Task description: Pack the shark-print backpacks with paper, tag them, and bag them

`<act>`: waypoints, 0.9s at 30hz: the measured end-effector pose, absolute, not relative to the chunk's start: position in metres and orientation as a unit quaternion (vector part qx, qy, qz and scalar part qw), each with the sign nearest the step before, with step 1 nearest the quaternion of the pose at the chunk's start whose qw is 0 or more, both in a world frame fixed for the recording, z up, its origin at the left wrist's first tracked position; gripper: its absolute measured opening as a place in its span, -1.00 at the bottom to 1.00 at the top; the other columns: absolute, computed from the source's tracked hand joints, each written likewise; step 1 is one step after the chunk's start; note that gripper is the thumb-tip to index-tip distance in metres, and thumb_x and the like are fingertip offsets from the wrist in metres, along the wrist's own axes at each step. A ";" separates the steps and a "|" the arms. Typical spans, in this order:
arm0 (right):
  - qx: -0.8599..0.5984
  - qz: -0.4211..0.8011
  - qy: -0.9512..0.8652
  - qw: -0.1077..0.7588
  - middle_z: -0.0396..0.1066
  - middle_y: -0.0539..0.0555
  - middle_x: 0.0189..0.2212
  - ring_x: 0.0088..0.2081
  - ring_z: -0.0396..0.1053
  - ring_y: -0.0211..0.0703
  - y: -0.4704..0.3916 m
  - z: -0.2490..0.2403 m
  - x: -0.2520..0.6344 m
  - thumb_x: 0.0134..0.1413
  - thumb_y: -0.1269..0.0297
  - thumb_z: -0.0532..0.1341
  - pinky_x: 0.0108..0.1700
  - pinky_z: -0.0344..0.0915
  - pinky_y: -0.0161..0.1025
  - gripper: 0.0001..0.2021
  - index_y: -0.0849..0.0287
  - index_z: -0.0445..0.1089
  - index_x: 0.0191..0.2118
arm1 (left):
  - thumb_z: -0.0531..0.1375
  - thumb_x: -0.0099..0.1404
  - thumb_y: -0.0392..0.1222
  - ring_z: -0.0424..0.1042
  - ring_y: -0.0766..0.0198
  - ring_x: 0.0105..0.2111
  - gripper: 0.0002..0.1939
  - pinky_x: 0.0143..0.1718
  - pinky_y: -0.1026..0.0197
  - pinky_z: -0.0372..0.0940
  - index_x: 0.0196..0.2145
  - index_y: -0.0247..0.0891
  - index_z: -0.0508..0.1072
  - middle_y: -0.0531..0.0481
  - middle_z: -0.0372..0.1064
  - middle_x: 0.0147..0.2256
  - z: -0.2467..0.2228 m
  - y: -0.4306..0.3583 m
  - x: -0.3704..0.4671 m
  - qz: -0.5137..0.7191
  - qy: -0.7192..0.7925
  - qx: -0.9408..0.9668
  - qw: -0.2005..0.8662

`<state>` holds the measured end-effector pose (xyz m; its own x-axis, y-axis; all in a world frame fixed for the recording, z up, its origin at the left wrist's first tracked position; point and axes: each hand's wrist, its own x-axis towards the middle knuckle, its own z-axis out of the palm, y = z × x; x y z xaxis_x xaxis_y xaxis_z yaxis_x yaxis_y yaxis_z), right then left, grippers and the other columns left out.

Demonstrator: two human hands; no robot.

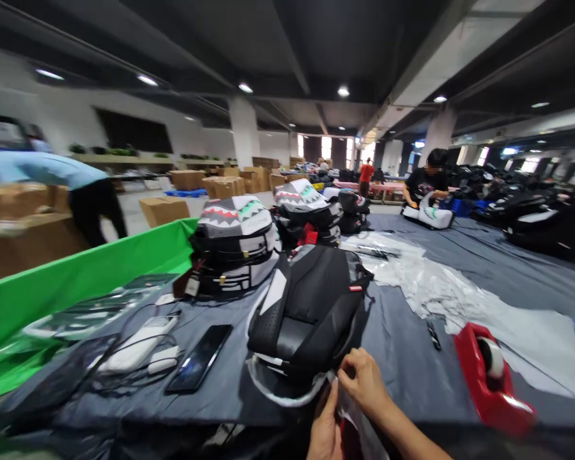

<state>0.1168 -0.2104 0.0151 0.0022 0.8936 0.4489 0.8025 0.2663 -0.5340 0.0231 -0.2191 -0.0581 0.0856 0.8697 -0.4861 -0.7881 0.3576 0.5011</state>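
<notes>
A black backpack (311,306) lies on the dark grey table cover, its base towards me. A whitish strap (292,400), apparently covered in clear plastic, curves from its near side to my hands. My left hand (326,425) is closed on the end of this strap, thumb upward. Just right of it, my right hand (367,383) pinches at the same place, beside the backpack's lower right corner. Clear plastic (359,421) and something dark red hang below my fingers. Exactly what each fingertip grips is partly hidden.
Patterned backpacks (237,243) stand stacked behind. A phone (200,359), a white charger (138,345) and cables lie left, near a green sheet (91,268). A red tape dispenser (491,377) and plastic bags (441,287) lie right. A co-worker (429,182) handles a bag across the table.
</notes>
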 end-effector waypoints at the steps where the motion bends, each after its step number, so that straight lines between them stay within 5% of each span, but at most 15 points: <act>1: -0.601 0.073 -0.705 0.370 0.39 -0.04 -0.51 -0.38 0.35 -0.21 -0.219 0.018 0.121 -0.04 0.53 0.22 -0.30 0.21 -0.32 -0.86 0.14 0.43 -0.48 | 0.45 0.08 -0.19 0.58 -0.04 -0.11 -0.69 -0.04 0.04 0.49 -0.21 -0.32 0.56 -0.17 0.59 -0.22 -0.053 -0.223 0.022 0.554 0.373 0.043 0.743; 5: -0.614 0.096 -0.681 0.387 0.46 0.01 -0.34 -0.30 0.40 -0.19 -0.260 0.036 0.166 0.09 0.34 0.25 -0.22 0.28 -0.29 -0.85 0.13 0.47 -0.19 | 0.35 0.21 -0.30 0.60 0.16 -0.37 -0.88 -0.19 0.14 0.54 -0.27 -0.32 0.53 -0.07 0.56 -0.37 -0.033 -0.230 0.015 0.519 0.409 0.023 0.750; 9: -0.750 0.015 -0.514 0.416 0.44 0.06 -0.43 -0.38 0.37 -0.15 -0.313 0.057 0.259 0.19 0.10 0.12 -0.27 0.27 -0.25 -0.74 0.12 0.42 -0.40 | 0.30 0.29 -0.25 0.60 0.21 -0.39 -0.93 -0.18 0.18 0.54 -0.29 -0.30 0.51 -0.04 0.56 -0.36 -0.027 -0.228 0.009 0.488 0.444 0.051 0.750; 12: -0.832 -0.062 -0.372 0.406 0.45 0.11 -0.40 -0.40 0.35 -0.10 -0.346 0.065 0.326 0.07 -0.06 0.12 -0.28 0.25 -0.19 -0.65 0.13 0.43 -0.40 | 0.27 0.33 -0.22 0.60 0.22 -0.36 -0.91 -0.18 0.22 0.54 -0.28 -0.30 0.52 -0.06 0.56 -0.32 -0.027 -0.229 0.009 0.474 0.449 0.062 0.755; 18: -0.863 0.031 -0.284 0.417 0.39 0.11 -0.62 -0.51 0.30 -0.11 -0.355 0.050 0.369 -0.18 -0.29 0.10 -0.44 0.14 -0.22 -0.46 0.16 0.40 -0.61 | 0.19 0.39 -0.26 0.59 0.24 -0.35 -0.86 -0.21 0.26 0.53 -0.31 -0.32 0.53 -0.08 0.56 -0.32 -0.018 -0.232 0.010 0.473 0.453 0.062 0.753; 24: -0.852 -0.030 -0.270 0.447 0.43 0.11 -0.49 -0.39 0.31 -0.09 -0.361 0.054 0.349 -0.11 -0.25 0.13 -0.35 0.18 -0.23 -0.51 0.15 0.39 -0.52 | 0.18 0.38 -0.29 0.58 0.26 -0.41 -0.84 -0.40 0.35 0.51 -0.36 -0.33 0.51 -0.06 0.55 -0.38 -0.007 -0.234 0.013 0.491 0.452 0.045 0.744; 27: -0.800 0.015 -0.226 0.555 0.36 0.03 -0.54 -0.46 0.23 -0.19 -0.378 0.052 0.333 -0.10 -0.13 0.28 -0.43 0.14 -0.30 -0.61 0.14 0.36 -0.51 | 0.17 0.39 -0.31 0.58 0.26 -0.41 -0.82 -0.38 0.35 0.52 -0.37 -0.32 0.51 -0.04 0.55 -0.39 -0.007 -0.234 0.013 0.490 0.458 0.040 0.740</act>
